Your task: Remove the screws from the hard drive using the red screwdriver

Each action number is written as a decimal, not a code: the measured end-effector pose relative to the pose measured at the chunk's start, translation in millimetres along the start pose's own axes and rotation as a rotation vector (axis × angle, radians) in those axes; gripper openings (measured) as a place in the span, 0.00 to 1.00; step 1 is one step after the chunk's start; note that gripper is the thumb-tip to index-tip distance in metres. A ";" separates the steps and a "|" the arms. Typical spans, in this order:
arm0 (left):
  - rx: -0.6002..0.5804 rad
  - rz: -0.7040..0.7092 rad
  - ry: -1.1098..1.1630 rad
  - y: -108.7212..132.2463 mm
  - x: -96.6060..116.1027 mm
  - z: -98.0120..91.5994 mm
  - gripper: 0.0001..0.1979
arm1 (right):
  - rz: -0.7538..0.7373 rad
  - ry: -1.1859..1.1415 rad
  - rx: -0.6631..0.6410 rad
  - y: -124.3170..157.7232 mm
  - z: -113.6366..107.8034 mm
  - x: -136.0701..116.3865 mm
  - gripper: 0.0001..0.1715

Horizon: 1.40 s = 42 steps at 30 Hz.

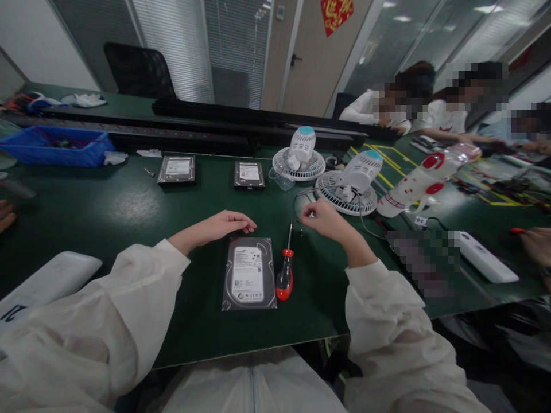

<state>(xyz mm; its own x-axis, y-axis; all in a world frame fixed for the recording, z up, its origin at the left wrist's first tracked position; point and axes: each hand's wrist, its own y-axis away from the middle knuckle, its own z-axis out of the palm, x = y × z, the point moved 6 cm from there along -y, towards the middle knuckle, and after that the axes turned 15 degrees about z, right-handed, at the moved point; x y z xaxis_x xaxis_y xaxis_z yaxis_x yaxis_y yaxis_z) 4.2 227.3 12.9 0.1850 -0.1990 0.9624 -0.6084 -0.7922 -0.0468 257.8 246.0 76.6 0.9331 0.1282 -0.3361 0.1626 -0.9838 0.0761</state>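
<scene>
A hard drive (248,272) lies label up on the green table in front of me. My left hand (228,223) rests just beyond its far edge, fingers loosely stretched, holding nothing visible. To the drive's right lies a red and black screwdriver (284,278), its shaft directed away from me. My right hand (325,221) is beyond and right of the screwdriver tip, thumb and fingers pinched together. A small shiny bit shows at the fingertips, too small to name. Tiny screw-like pieces (302,230) are on the table just below that hand.
Two more hard drives, one at left (177,170) and one mid-table (249,175), lie farther back. White fans (346,186) and a large bottle (424,180) stand at right. A blue bin (60,146) is far left. Co-workers sit at right; other people's hands show at both sides.
</scene>
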 end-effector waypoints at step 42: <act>-0.309 0.306 -1.191 68.4 110.6 89.8 0.13 | -0.541 0.297 -0.062 126.6 41.7 -48.7 0.20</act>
<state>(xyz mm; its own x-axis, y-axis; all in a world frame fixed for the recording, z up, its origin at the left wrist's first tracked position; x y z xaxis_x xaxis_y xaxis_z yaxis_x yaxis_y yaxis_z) 52.4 99.4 92.1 0.4854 -0.8706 0.0802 -0.8732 -0.4873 -0.0050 219.6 110.0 63.4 0.7613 0.6449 -0.0672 0.6474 -0.7617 0.0252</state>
